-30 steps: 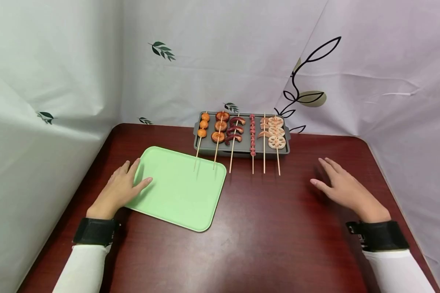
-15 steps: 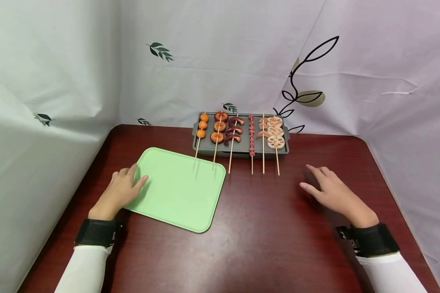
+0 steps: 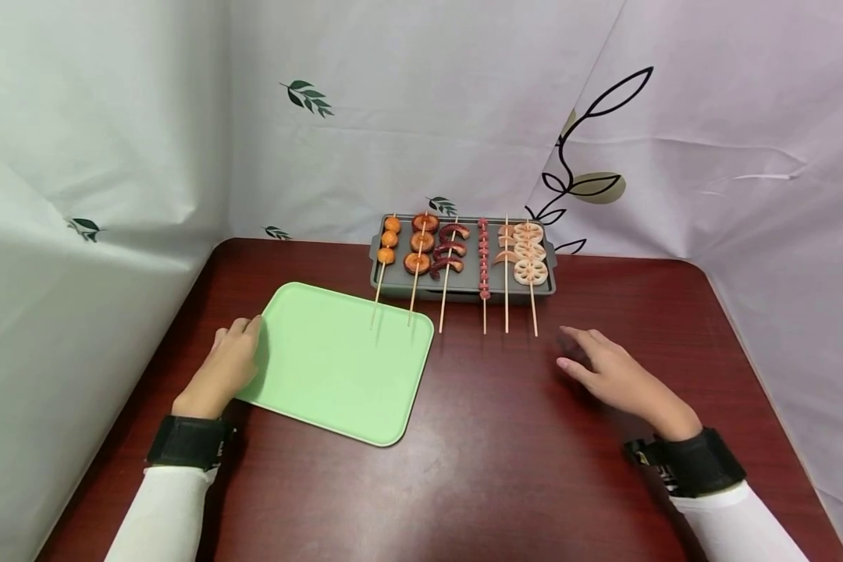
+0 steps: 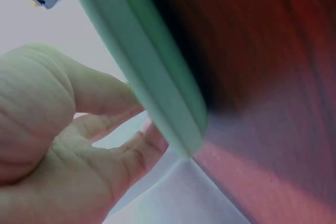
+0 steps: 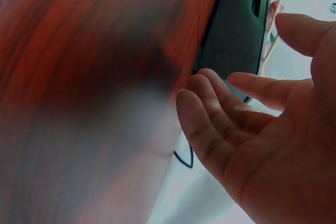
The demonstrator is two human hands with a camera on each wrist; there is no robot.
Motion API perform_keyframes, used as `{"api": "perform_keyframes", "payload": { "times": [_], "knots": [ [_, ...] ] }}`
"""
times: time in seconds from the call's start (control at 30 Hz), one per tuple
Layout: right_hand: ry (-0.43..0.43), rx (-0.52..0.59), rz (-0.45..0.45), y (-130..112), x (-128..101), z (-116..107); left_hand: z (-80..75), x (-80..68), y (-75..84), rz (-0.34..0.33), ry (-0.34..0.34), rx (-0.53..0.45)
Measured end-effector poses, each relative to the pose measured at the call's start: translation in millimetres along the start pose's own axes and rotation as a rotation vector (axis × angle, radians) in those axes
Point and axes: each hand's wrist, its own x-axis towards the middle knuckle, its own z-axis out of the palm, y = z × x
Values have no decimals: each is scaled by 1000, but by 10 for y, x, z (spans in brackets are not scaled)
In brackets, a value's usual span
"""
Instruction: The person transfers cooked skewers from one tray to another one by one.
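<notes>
My left hand [image 3: 223, 365] pinches the left edge of a light green rectangular tray [image 3: 340, 367]; in the left wrist view the thumb and fingertips meet at the tray's rim [image 4: 157, 77]. The tray lies angled on the table with nothing on it. My right hand [image 3: 614, 376] is held low over the table to the right, fingers loosely extended and holding nothing. Beyond it, the right wrist view shows the side of a dark grill pan [image 5: 231, 40]. Several skewers lie across that pan, among them orange balls [image 3: 386, 255], mushrooms [image 3: 417, 263] and lotus root slices [image 3: 530, 272].
The reddish-brown table [image 3: 492, 460] is bounded at the back and sides by white cloth [image 3: 407, 101] with leaf prints. Skewer sticks [image 3: 506, 308] stick out past the pan's front edge, and the two leftmost overlap the tray's back right corner in the head view.
My left thumb has drawn in from over the tray to its left edge, the fingers closing there. My right hand has moved left and a little nearer to me. Tray and skewers stay put.
</notes>
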Motion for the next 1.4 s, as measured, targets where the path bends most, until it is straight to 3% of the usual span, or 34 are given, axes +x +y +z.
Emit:
{"api": "perform_keyframes", "payload": {
  "times": [0.13,0.43,0.9,1.03,1.23,1.4],
  "knots": [
    [-7,41,-10,-38,16,35,-29,-10,-24,22,15,6],
    [-19,61,-14,-62,44,123,-30,3,-51,2,15,-12],
    [-41,179,8,-214,67,209,-24,-15,94,29,-14,-50],
    [-70,299,53,-254,75,231,-16,-21,174,24,-39,-91],
    [-171,618,123,-281,94,266,22,-14,329,37,-78,-112],
    [-237,794,120,-303,131,311,37,-12,458,53,-90,-121]
  ]
}}
